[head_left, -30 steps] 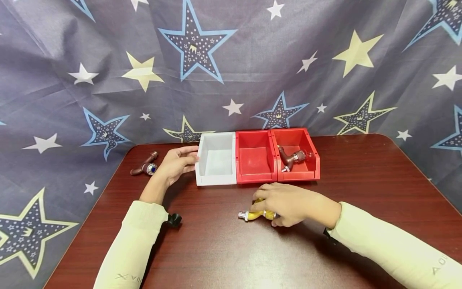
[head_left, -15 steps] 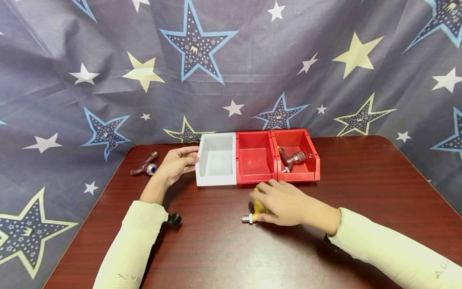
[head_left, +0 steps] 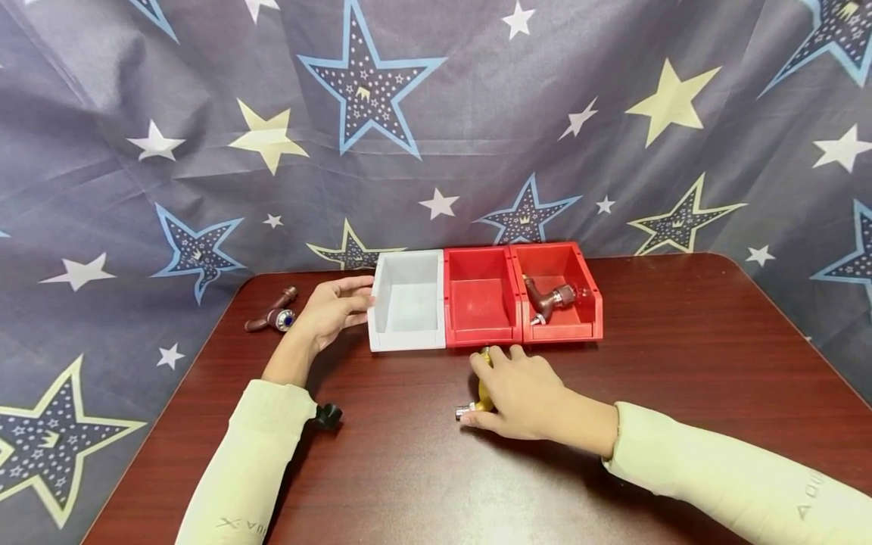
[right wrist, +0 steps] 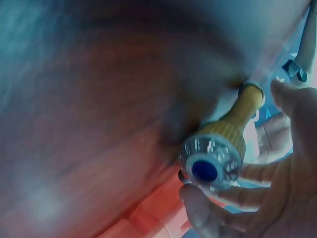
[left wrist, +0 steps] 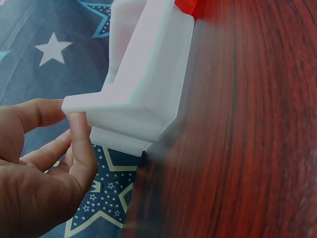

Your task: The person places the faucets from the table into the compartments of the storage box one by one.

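Note:
My left hand [head_left: 330, 312] pinches the left rim of a white bin [head_left: 407, 341]; in the left wrist view the thumb and a finger meet at the corner of this white bin [left wrist: 119, 106]. In front of the middle red bin [head_left: 484, 335], my right hand [head_left: 523, 393] holds a yellow tap [head_left: 484, 395], whose silver end points left. Much of the tap is hidden under the fingers in the head view. Seen from the right wrist, the yellow tap [right wrist: 246, 109] has a ribbed knob with a blue centre, and the right hand's fingers [right wrist: 255, 196] lie along it.
A brown tap [head_left: 547, 300] lies in the right red bin [head_left: 590, 330]. Another brown tap [head_left: 272, 312] with a blue-centred knob lies on the dark red wooden table [head_left: 381, 469], left of my left hand. A star-patterned cloth [head_left: 443, 166] hangs behind the table.
The yellow tap has turned in my right hand, and its body now extends away towards the bins. My right hand has shifted slightly, its thumb now near the silver end. My left hand stays put.

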